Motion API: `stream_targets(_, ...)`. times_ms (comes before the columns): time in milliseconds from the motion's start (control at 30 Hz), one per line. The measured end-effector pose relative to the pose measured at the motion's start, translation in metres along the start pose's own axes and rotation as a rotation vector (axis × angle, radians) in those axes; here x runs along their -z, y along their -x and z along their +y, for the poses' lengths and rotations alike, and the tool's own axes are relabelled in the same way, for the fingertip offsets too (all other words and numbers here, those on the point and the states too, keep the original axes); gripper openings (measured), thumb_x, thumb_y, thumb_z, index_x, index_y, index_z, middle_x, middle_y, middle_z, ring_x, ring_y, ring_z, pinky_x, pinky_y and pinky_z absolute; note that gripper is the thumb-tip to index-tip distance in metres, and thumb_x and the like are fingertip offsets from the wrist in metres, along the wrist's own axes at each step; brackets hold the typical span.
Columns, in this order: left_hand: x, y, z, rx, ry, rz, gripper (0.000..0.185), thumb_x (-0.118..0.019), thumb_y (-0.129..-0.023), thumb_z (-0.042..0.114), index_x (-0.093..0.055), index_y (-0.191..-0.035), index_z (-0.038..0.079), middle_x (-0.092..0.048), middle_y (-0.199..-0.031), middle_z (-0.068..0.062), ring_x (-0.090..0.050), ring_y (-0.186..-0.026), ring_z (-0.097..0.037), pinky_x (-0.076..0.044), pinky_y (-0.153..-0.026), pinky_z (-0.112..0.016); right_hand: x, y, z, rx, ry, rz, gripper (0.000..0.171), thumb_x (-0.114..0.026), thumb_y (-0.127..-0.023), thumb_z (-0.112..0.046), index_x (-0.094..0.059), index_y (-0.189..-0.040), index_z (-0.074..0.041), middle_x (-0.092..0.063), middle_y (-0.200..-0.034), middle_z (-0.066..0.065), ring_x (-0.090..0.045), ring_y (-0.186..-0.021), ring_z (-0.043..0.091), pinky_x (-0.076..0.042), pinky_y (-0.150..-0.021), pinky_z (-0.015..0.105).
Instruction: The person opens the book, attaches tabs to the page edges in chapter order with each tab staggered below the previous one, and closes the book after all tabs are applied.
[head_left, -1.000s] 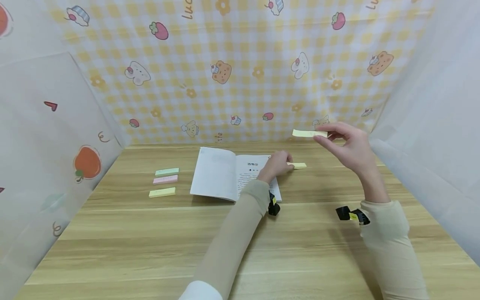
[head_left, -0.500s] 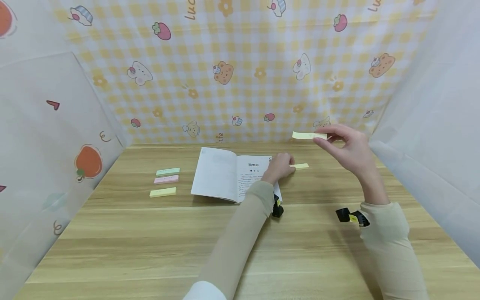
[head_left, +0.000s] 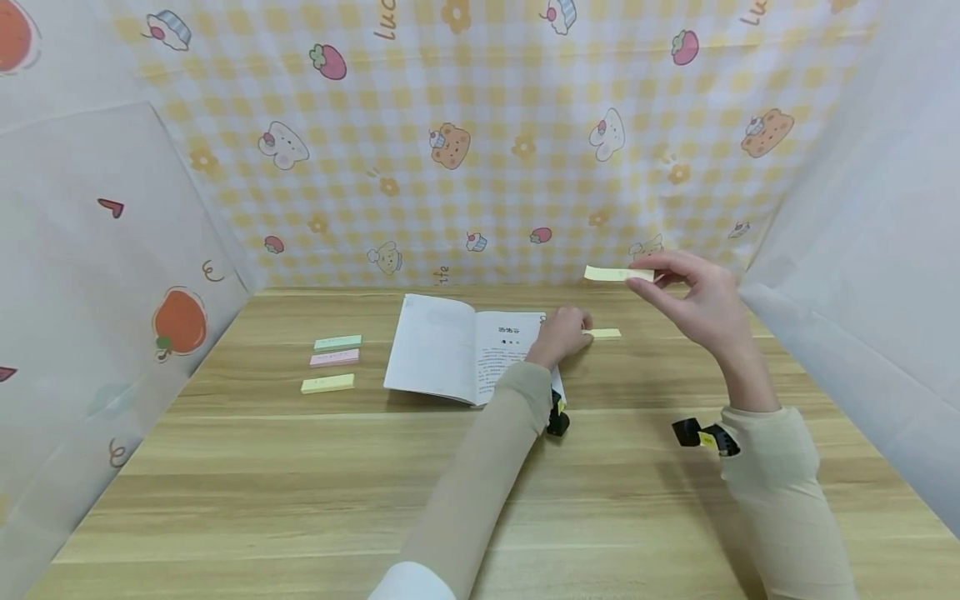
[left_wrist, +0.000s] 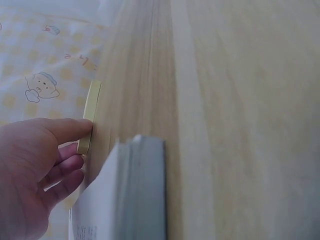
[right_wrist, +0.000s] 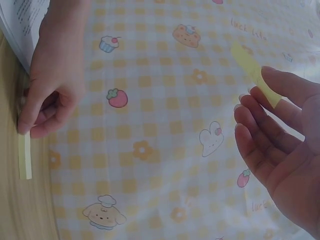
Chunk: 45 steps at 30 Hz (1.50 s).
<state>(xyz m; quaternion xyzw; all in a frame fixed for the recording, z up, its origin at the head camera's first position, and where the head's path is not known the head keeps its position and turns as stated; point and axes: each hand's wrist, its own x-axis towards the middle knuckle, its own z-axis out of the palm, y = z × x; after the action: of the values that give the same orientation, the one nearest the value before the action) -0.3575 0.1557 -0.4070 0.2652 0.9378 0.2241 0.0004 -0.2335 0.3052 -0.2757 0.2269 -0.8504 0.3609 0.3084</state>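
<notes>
Right hand (head_left: 701, 304) pinches one peeled yellow sticky strip (head_left: 617, 273) in the air, not yet stuck down; left hand (head_left: 561, 332) grips the sticky-note pad (head_left: 604, 333) beside the open book (head_left: 457, 354).

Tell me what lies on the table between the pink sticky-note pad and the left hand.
The open book lies between the pink sticky-note pad and the left hand, seen in the head view.

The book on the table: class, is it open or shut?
Open. The book lies flat on the table, two pages spread with print showing; the left hand rests at its right edge.
</notes>
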Motion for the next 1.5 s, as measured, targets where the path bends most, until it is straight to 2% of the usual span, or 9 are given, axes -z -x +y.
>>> stream_targets(233, 0.0, 0.003, -0.001, 0.005, -0.03, -0.021, 0.028, -0.067, -0.098, 0.03, -0.069, -0.121, 0.013, -0.065, -0.121, -0.001, -0.059, -0.108, -0.014, -0.049, -0.091, -0.027, -0.002, 0.001, 0.001, 0.01, 0.009, -0.002, 0.026, -0.079, -0.085, -0.001, -0.077, -0.11, -0.007, -0.073, -0.108, 0.01, -0.06, -0.086, -0.003, -0.046, -0.077, 0.013)
stream_targets(367, 0.001, 0.004, -0.001, 0.012, -0.01, -0.042, 0.039, -0.066, -0.099, 0.033, -0.064, -0.132, 0.012, -0.062, -0.131, -0.003, -0.058, -0.118, -0.016, -0.049, -0.098, -0.029, -0.003, 0.001, 0.0, 0.018, 0.012, 0.0, 0.026, -0.079, -0.086, 0.0, -0.077, -0.11, -0.008, -0.073, -0.108, 0.009, -0.06, -0.086, -0.004, -0.046, -0.077, 0.012)
stream_targets(633, 0.011, 0.009, -0.005, 0.035, 0.058, -0.059, 0.048, -0.063, -0.1, 0.036, -0.057, -0.142, 0.012, -0.054, -0.139, -0.008, -0.057, -0.12, -0.022, -0.05, -0.1, -0.038, -0.004, 0.0, 0.0, 0.028, 0.039, 0.007, 0.024, -0.08, -0.086, -0.003, -0.078, -0.109, -0.009, -0.073, -0.106, 0.006, -0.06, -0.083, -0.004, -0.046, -0.076, 0.013)
stream_targets(867, 0.023, 0.013, -0.006, 0.017, 0.064, -0.032, 0.05, -0.062, -0.101, 0.037, -0.053, -0.145, 0.016, -0.048, -0.149, -0.009, -0.052, -0.129, -0.025, -0.049, -0.103, -0.041, -0.006, -0.001, 0.002, 0.021, 0.056, 0.007, 0.024, -0.08, -0.086, -0.004, -0.078, -0.11, -0.008, -0.073, -0.105, 0.007, -0.059, -0.082, -0.005, -0.045, -0.074, 0.013)
stream_targets(1133, 0.043, 0.023, -0.003, -0.029, 0.109, 0.003, 0.051, -0.062, -0.101, 0.035, -0.05, -0.146, 0.015, -0.047, -0.148, -0.008, -0.056, -0.123, -0.024, -0.053, -0.094, -0.039, -0.009, -0.001, 0.007, 0.019, 0.072, -0.002, 0.022, -0.077, -0.089, -0.005, -0.076, -0.111, -0.004, -0.072, -0.099, 0.009, -0.058, -0.081, -0.006, -0.045, -0.073, 0.012)
stream_targets(1300, 0.052, 0.028, -0.004, -0.058, 0.127, 0.025, 0.05, -0.062, -0.101, 0.037, -0.05, -0.146, 0.017, -0.046, -0.15, -0.007, -0.054, -0.127, -0.024, -0.052, -0.098, -0.041, -0.012, 0.0, 0.01, 0.004, 0.062, -0.008, 0.023, -0.076, -0.091, -0.006, -0.074, -0.113, -0.002, -0.07, -0.096, 0.01, -0.058, -0.081, -0.006, -0.046, -0.075, 0.01)
stream_targets(1500, 0.061, 0.034, -0.01, -0.082, 0.15, 0.065, 0.049, -0.062, -0.101, 0.037, -0.051, -0.145, 0.019, -0.047, -0.146, -0.003, -0.054, -0.126, -0.019, -0.05, -0.1, -0.036, -0.017, -0.001, 0.014, -0.007, 0.065, -0.012, 0.024, -0.074, -0.092, -0.008, -0.073, -0.115, 0.0, -0.072, -0.1, 0.013, -0.058, -0.083, -0.008, -0.046, -0.077, 0.009)
